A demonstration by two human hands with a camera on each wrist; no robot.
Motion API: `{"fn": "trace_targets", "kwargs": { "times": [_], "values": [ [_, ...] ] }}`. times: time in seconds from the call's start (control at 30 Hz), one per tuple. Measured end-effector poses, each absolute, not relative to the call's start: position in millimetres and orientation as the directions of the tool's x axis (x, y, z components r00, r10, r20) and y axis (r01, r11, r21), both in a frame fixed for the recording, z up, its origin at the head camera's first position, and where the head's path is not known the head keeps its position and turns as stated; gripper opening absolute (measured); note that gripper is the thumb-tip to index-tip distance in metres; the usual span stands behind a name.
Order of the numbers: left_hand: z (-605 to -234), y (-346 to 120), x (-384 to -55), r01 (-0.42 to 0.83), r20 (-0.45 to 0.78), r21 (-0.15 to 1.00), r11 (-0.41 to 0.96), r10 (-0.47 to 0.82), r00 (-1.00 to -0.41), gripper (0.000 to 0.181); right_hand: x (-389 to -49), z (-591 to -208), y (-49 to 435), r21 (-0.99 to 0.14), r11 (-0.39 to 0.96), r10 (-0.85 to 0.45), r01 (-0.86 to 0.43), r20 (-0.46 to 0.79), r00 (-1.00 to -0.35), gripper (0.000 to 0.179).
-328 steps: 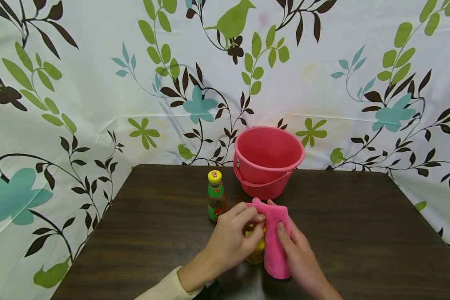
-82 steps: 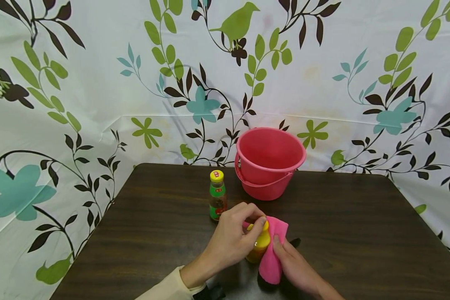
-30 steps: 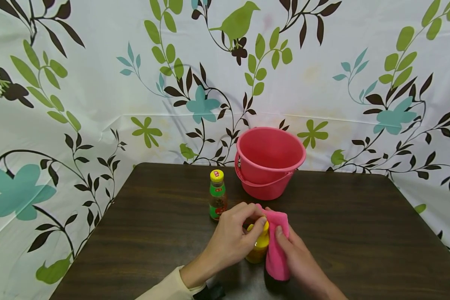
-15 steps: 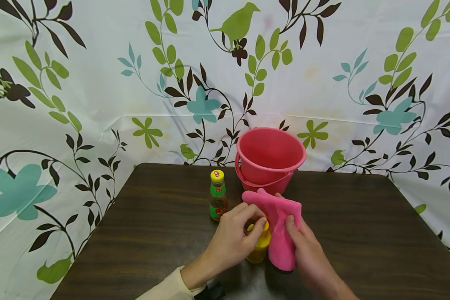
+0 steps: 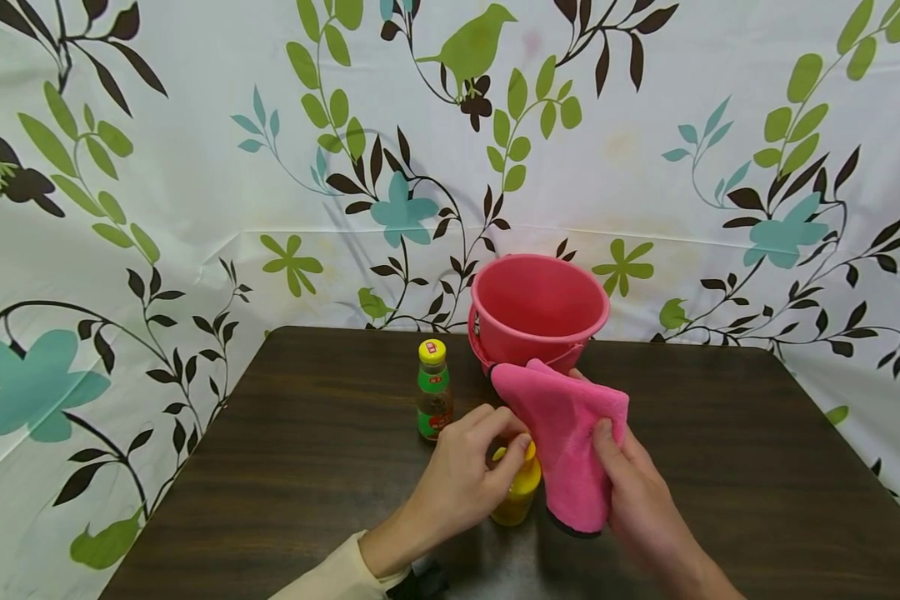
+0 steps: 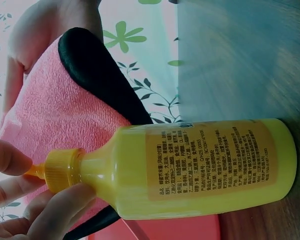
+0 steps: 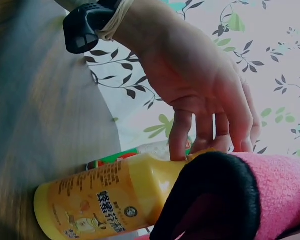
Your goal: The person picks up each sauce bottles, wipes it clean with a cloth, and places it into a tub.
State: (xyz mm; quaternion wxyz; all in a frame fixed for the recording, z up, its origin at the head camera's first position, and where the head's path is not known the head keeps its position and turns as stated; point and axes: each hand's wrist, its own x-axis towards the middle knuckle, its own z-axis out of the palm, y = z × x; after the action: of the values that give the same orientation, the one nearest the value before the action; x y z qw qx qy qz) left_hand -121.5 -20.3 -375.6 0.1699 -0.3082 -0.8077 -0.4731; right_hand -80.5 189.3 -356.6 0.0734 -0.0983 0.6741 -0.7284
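While your left grip [image 5: 465, 471] pinches the yellow bottle [image 5: 516, 498] by its top in the head view's lower centre, your right grip [image 5: 636, 487] holds the pink cloth [image 5: 566, 442] alongside. The left wrist view has the cap [image 6: 62, 170] lower left; the right wrist view, black edging [image 7: 238, 177] lower centre.

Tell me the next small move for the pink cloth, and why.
Probably press the pink cloth against the side of the yellow bottle: the right hand holds the cloth right beside it, and the bottle stands upright on the table with the left hand pinching its top, which should steady it.
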Motion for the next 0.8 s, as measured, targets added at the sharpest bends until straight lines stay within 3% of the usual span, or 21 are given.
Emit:
{"fn": "trace_targets", "kwargs": {
  "times": [0.23,0.4,0.63,0.8],
  "values": [
    [-374,-20,-120,0.65,0.557,0.663,0.373,0.334,-0.76,0.005,-79,-355,195,-0.998,-0.033,-0.188,0.048,-0.041,-0.981,0.05],
    [-374,-19,-119,0.641,0.549,0.66,0.393,0.33,-0.768,0.003,-75,-359,201,-0.999,0.003,-0.163,0.041,-0.041,-0.986,0.051],
    [-374,-17,-118,0.632,0.555,0.646,0.428,0.305,-0.774,0.004,-70,-375,210,-0.998,0.021,-0.167,-0.062,0.057,-0.984,0.046],
    [-374,-16,-117,0.634,0.564,0.624,0.456,0.298,-0.77,0.003,-67,-380,213,-0.999,0.036,-0.173,-0.023,0.017,-0.985,0.042]
  ]
}}
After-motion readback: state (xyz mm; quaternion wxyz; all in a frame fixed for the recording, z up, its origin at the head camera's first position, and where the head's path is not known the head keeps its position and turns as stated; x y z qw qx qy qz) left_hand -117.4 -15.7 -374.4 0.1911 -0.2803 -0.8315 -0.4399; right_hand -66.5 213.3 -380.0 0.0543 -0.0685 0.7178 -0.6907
